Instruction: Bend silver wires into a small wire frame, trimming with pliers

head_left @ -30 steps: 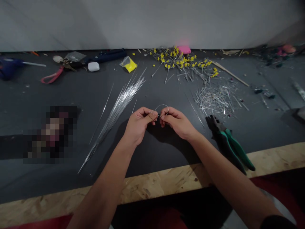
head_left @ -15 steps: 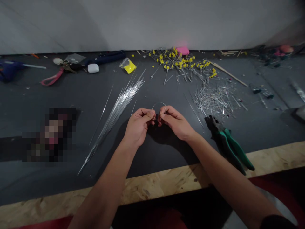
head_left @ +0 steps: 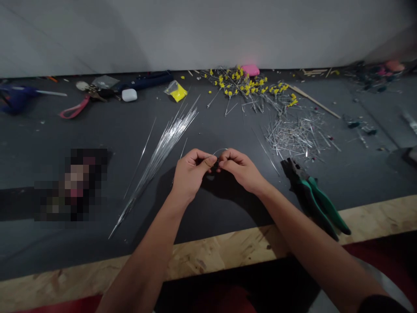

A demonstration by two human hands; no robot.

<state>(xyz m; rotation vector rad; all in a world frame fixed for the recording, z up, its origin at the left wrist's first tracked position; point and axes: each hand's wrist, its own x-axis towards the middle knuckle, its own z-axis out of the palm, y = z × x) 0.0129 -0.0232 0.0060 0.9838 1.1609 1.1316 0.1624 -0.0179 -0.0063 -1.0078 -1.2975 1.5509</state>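
A thin wire (head_left: 220, 150) arches between my two hands over the dark table. Its left end is pinched in my left hand (head_left: 194, 170), thumb against curled fingers. My right hand (head_left: 241, 167) pinches the other side, its fingertips nearly touching those of the left. To the left of my hands lies a fanned bundle of long straight wires (head_left: 163, 150), with a few single wires beside it. On the right is a heap of short wire pieces (head_left: 291, 134), and below it pliers with green and black handles (head_left: 321, 202).
Yellow-tipped wires (head_left: 250, 84) and a pink lump (head_left: 250, 70) lie along the wall. Further left are a yellow packet (head_left: 177, 92), a white case (head_left: 129, 95) and a pink strap (head_left: 76, 108). A wooden stick (head_left: 316, 102) lies at the back right.
The wire arch between my hands looks smaller and lower, and my fingertips have drawn closer together. The whole view has shifted slightly.
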